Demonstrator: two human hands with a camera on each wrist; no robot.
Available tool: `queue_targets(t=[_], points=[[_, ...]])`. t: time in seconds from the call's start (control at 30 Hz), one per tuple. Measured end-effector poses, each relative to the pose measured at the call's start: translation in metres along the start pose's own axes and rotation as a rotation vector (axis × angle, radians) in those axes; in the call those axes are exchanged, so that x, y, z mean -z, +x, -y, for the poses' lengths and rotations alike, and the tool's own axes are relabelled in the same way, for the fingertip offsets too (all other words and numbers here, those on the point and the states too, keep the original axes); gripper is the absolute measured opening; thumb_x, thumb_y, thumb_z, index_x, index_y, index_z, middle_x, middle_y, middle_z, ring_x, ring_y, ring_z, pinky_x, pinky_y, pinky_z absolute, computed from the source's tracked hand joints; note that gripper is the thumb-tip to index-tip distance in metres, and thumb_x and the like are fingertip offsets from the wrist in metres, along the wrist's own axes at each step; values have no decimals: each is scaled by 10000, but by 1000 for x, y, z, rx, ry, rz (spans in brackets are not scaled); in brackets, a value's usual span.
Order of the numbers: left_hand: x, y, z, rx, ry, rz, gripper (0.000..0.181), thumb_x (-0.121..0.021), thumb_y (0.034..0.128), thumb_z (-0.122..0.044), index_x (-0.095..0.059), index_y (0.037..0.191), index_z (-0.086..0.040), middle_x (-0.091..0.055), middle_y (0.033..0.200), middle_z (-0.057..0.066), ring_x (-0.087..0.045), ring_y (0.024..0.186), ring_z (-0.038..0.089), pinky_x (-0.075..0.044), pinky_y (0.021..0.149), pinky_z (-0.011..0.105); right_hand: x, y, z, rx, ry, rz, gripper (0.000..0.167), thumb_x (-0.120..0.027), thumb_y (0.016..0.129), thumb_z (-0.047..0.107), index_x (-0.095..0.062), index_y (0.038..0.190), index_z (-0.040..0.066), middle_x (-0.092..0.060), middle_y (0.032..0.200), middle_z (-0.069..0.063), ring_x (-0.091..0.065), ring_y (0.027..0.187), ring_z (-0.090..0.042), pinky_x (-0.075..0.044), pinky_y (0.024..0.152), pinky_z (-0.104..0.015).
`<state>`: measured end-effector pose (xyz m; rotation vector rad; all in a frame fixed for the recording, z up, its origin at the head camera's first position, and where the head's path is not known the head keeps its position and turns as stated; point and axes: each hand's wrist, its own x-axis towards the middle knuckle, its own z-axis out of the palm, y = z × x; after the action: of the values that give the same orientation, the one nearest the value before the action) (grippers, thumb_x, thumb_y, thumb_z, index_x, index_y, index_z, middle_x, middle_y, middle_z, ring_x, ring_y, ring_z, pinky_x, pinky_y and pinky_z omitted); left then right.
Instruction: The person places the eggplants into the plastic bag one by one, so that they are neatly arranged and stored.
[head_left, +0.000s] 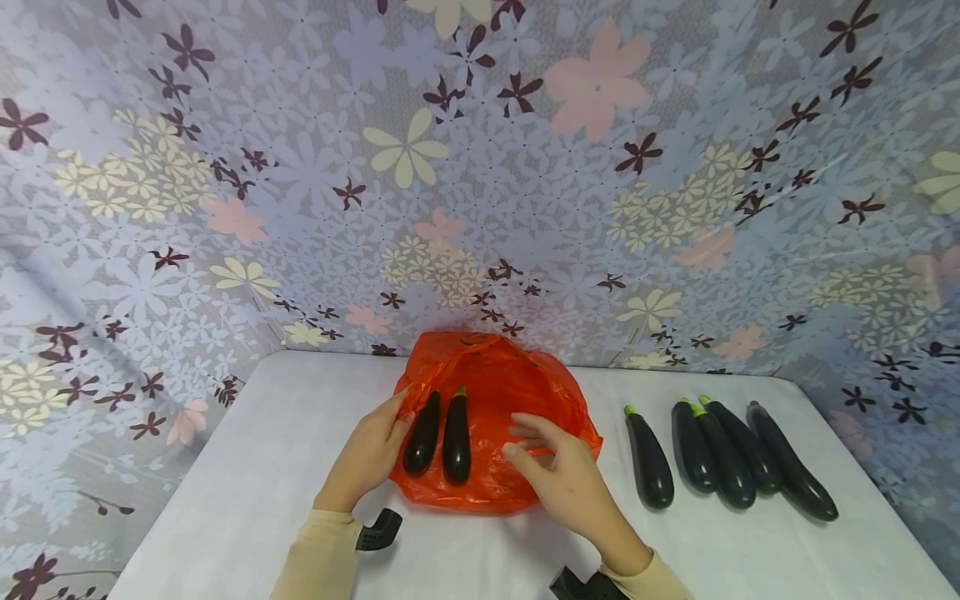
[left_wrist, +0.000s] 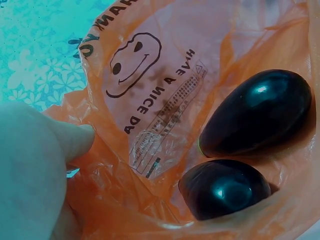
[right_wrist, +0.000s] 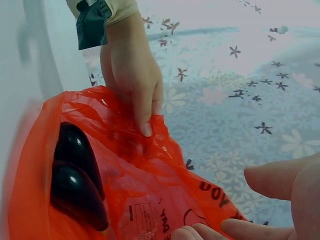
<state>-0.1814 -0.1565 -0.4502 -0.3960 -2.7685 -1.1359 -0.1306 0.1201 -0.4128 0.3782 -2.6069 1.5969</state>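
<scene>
A red plastic bag (head_left: 495, 492) lies with its mouth spread on the white table. Two eggplants, one on the left (head_left: 422, 435) and one beside it (head_left: 457, 437), rest inside, in the bag's left half. My left hand (head_left: 369, 454) pinches the bag's left edge between thumb and fingers, as the left wrist view also shows. Over the right part of the bag hovers my right hand (head_left: 561, 475), its fingers loosely spread and nothing in its grasp. In the right wrist view, that hand's thumb (right_wrist: 272, 182) stands apart from the fingers.
Right of the bag, a single eggplant (head_left: 649, 458) lies on the white table (head_left: 225, 467). Farther right are several more in a group, the outermost eggplant (head_left: 792, 462) nearest the table's right edge. A flower-patterned cloth (head_left: 525, 208) rises behind the table and along both sides.
</scene>
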Motion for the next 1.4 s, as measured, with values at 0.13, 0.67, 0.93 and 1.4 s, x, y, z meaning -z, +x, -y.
queue_targets(t=[0.13,0.67,0.93,1.4], points=[[0,0,0,-5,-3,-2,468,-503,1044,-147,-461,1500,-53,-559,1430,138,-543,1299,337,-391,1113,526,9,-5,-1,-12,48,18,419,-715,947,274,-630,1334,142,-707,1175,11,-656,1064,-147,-566,854,-274],[-2,1,-1,0,-4,1,477,-500,1051,-167,-444,1511,-53,-549,1441,139,-537,1306,339,-392,1109,535,45,-25,-11,-10,44,-37,375,-697,959,199,-644,1317,98,-718,1164,-23,-671,1054,-153,-571,835,-246],[-1,1,-2,-5,2,1,469,-493,1051,-164,-452,1501,-36,-556,1430,150,-536,1306,344,-387,1118,528,56,-30,-21,18,25,-68,395,-684,969,195,-630,1325,34,-706,1199,-99,-663,1032,-112,-579,820,-243],[0,0,-3,-13,-13,-7,456,-506,1045,-150,-474,1488,-42,-587,1393,144,-563,1276,338,-399,1112,520,83,-35,-38,-90,-87,-139,461,-653,991,295,-581,1376,52,-693,1218,-127,-697,884,-83,-574,773,-213]])
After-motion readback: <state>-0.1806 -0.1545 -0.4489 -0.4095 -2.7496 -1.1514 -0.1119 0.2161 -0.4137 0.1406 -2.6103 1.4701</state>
